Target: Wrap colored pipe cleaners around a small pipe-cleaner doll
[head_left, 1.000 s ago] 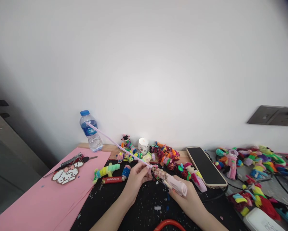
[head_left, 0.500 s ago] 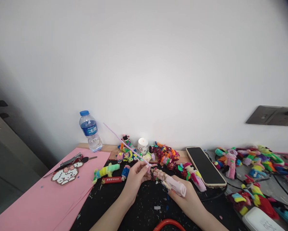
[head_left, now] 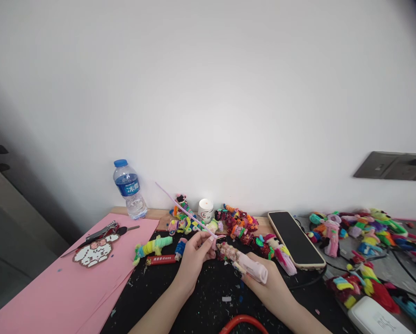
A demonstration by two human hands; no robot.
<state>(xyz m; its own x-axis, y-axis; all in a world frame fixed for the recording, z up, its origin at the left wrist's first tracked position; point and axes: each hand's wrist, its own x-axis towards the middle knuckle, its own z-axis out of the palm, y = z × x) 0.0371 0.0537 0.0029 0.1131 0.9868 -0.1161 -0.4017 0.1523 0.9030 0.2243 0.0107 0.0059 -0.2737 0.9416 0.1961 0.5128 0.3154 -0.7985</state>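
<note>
My left hand (head_left: 200,250) pinches a thin lilac pipe cleaner (head_left: 185,211), whose long free end slants up and left over the table toward the wall. My right hand (head_left: 265,274) is closed round a pale pink pen-shaped stick (head_left: 251,266). Fuzzy brownish-pink chenille (head_left: 227,252) wraps its far part, and that end meets the left fingertips. Where the pipe cleaner joins the wrapping is partly hidden by the fingers. Both hands are just above a black mat (head_left: 190,306) strewn with small scraps.
A water bottle (head_left: 129,188) and pink paper (head_left: 65,292) with a folding tool (head_left: 101,231) are at left. Behind the hands stand chenille figures (head_left: 237,222) and a paper cup (head_left: 205,209). At right lie a phone (head_left: 294,239), more figures (head_left: 371,236) and a white case (head_left: 376,315).
The pipe cleaner's free tip has shifted slightly right and down. Both hands keep nearly the same place and grip. The whole view has moved a little.
</note>
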